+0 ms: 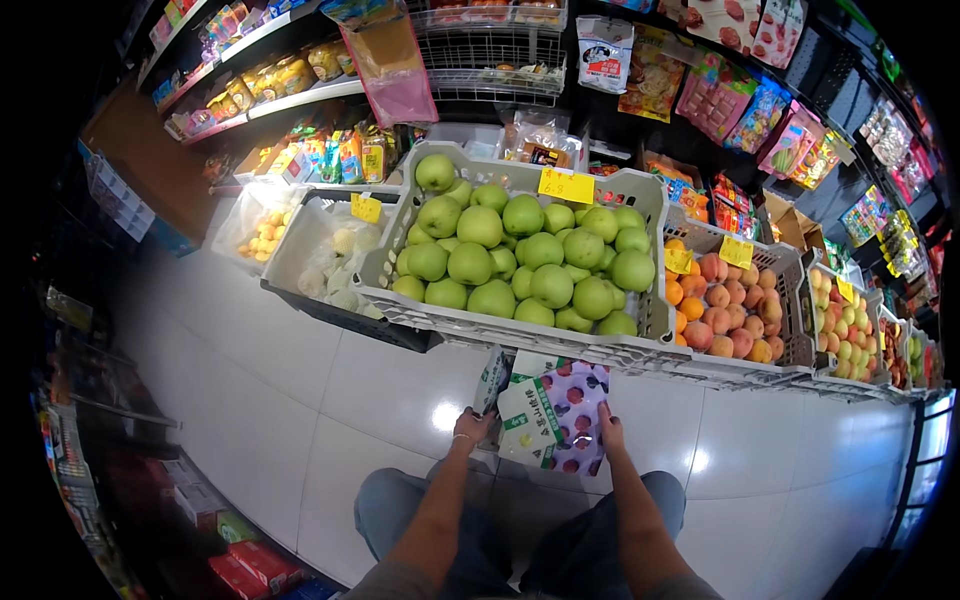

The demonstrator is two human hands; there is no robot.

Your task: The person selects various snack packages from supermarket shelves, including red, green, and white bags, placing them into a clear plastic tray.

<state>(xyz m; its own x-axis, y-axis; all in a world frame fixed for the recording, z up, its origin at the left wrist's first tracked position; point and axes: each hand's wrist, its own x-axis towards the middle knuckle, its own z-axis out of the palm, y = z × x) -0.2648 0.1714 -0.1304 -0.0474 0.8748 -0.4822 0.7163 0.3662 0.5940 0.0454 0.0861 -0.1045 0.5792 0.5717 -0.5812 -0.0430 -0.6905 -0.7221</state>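
Note:
Low between my knees are several printed snack packages, white and green with purple fruit pictures. My right hand (611, 426) grips the right edge of the purple-and-white package (574, 416), thumb on its front. My left hand (474, 426) is at the left side, its fingers on a narrower printed package (491, 381) that stands beside the others; the fingers are partly hidden. Just beyond the packages stands a grey plastic crate (517, 324) filled with green apples (551, 285), with a yellow price card (566, 185) on its far rim.
Left of the apples are a dark crate of net-wrapped fruit (337, 262) and a bag of small yellow fruit (266, 232). Crates of oranges and peaches (724, 307) run off to the right. Snack shelves (300, 97) rise behind; boxes (255, 566) lie at lower left.

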